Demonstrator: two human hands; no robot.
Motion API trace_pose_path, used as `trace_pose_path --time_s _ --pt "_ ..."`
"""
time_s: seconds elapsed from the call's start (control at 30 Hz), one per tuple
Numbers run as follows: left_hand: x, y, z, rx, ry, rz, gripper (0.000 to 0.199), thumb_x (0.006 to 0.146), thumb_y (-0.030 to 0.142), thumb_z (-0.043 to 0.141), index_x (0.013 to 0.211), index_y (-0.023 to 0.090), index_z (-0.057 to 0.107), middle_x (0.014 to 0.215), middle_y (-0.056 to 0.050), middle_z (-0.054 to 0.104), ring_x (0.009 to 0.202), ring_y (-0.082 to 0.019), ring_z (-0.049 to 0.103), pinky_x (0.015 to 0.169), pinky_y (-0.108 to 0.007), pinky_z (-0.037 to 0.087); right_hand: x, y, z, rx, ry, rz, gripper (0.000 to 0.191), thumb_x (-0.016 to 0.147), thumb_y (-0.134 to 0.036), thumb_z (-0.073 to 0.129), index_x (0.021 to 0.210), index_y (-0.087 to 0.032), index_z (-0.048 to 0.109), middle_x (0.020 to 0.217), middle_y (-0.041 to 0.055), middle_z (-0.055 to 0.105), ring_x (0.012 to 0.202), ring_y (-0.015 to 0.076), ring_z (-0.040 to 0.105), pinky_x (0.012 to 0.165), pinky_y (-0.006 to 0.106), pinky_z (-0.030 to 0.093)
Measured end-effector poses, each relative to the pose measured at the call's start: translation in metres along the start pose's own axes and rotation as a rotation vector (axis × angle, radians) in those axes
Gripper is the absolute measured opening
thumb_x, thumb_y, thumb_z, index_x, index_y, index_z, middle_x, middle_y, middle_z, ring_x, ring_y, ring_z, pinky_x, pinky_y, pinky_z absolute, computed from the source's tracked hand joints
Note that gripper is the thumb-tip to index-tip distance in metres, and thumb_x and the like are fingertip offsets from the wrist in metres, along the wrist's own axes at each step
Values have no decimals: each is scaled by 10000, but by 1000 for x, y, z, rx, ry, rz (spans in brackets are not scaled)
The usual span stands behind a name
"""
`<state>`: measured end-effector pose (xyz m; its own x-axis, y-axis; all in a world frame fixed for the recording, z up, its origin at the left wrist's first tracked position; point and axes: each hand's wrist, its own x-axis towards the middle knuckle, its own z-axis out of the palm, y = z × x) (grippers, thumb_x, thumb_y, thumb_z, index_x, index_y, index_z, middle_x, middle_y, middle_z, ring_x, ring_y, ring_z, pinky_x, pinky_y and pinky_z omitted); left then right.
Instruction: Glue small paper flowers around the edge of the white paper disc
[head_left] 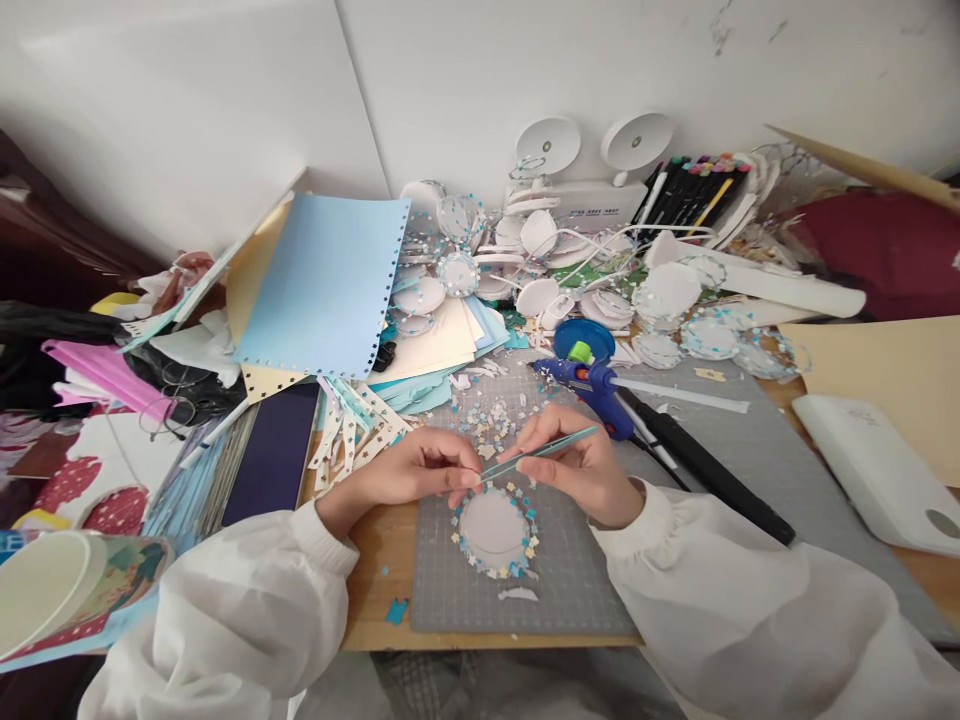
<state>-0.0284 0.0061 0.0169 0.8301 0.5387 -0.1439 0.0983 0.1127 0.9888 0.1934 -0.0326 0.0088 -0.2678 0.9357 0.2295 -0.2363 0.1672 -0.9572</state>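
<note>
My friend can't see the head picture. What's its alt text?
Right hand holds tweezers with tips at the left hand, near a white disc edged with blue and cream pieces on a gray mat. A blue glue gun lies beyond.

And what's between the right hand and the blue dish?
The glue gun. In the head view it lies just beyond the right hand, on the near side of the blue dish.
</note>
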Motion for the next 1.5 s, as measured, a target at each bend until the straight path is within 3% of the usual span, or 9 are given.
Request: trace_pose_path --time_s 0.3,0.57,0.67,0.83,1.0,1.1,1.23,1.37,1.5 --pt "-1 -1 -2 -37 -45 5 306 856 400 648 793 103 684 566 -37 600 548 -113 549 553 -211 422 -1 2 0 45 -30 23 180 760 -286 754 758 -213 590 748 37 703 648 173 678 493 272 506" --pt "-3 -3 -4 -66 -44 -4 323 850 400 656 790 83 682 558 -33 593 517 -90 527 520 -190 382 -5 -3 4 8 -17 -77 121 780 -217 732 775 -207 612 719 26 669 693 181 684 582 303 538" --pt "-4 -3 -4 -65 -45 -20 334 835 412 669 772 84 680 553 -31 589 512 -95 530 516 -194 383 -8 -8 1 16 69 -112 103 781 -216 731 786 -215 627 710 11 649 629 155 657 532 280 509" --pt "-4 -4 -3 -44 19 -19 326 835 410 666 766 91 677 541 -19 579 498 -86 507 493 -188 347 -22 -24 -27 -8 355 -213 105 765 -259 744 782 -228 645 739 12 633 577 134 601 458 262 446" --pt "-1 -5 0 -34 120 27 332 855 416 640 810 88 672 543 3 553 488 -72 471 484 -185 333 -53 -36 -46 -221 390 -216 75 792 -185 702 825 -222 645 755 37 638 687 175 648 478 256 467" --pt "0 -5 2 -26 165 59 330 867 415 625 833 89 664 550 14 539 488 -67 454 476 -182 323 -59 -37 -38 -332 324 -212 112 800 -127 678 837 -222 633 773 46 658 756 197 671 559 281 522" --pt "1 -6 3 -20 202 86 302 868 404 626 862 103 654 559 31 526 492 -66 457 473 -176 322 -38 -30 -15 -340 227 -251 112 789 -126 693 828 -216 639 767 41 661 738 190 674 637 316 542" --pt "0 -7 3 14 218 89 290 858 388 641 824 101 665 564 25 540 495 -64 469 475 -172 332 -7 -17 2 -116 220 -183 112 794 -203 713 791 -216 602 752 14 639 609 132 609 557 281 490" --pt "0 -6 3 25 235 71 312 830 412 666 797 102 685 563 13 561 489 -68 474 482 -178 355 2 -6 10 127 257 -61 169 792 -289 723 765 -212 575 720 -11 613 502 81 501 483 245 399"
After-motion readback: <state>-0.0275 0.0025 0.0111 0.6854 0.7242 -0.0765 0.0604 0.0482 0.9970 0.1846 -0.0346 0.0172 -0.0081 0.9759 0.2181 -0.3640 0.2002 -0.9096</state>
